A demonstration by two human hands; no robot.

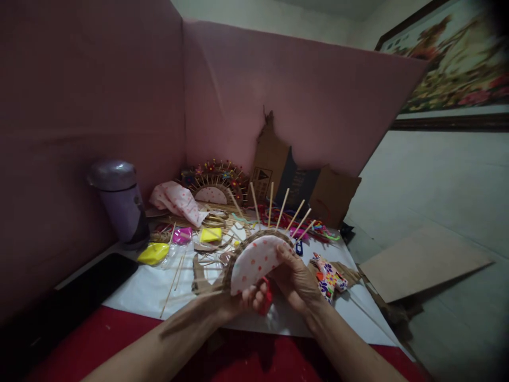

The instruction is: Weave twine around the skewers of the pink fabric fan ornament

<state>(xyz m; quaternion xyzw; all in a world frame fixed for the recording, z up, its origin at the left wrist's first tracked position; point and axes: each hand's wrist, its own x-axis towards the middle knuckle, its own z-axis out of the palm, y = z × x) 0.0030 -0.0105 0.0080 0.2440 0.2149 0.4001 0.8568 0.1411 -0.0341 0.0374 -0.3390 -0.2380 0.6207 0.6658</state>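
Between my hands is a half-round craft piece [256, 261], faced with white cloth dotted in red. A brown rim runs round its curve, and several thin wooden sticks [283, 208] fan out from it. My right hand [296, 273] is closed on its right end, thumb over the cloth face. My left hand [250, 300] has its fingers curled at the lower left edge. Something red [265, 298] shows just beside the left fingers; I cannot make out what it is. Behind stands a similar half-round piece [212, 195] with sticks and coloured beads or flowers round its rim.
A purple tumbler [121, 207] and a black phone-like slab [105, 276] are at left. Yellow packets [154, 253], a magenta packet [182, 235] and dotted cloth [178, 201] lie on white paper [131, 291]. Torn cardboard [334, 193] stands behind; a flower-patterned piece [331, 277] lies right.
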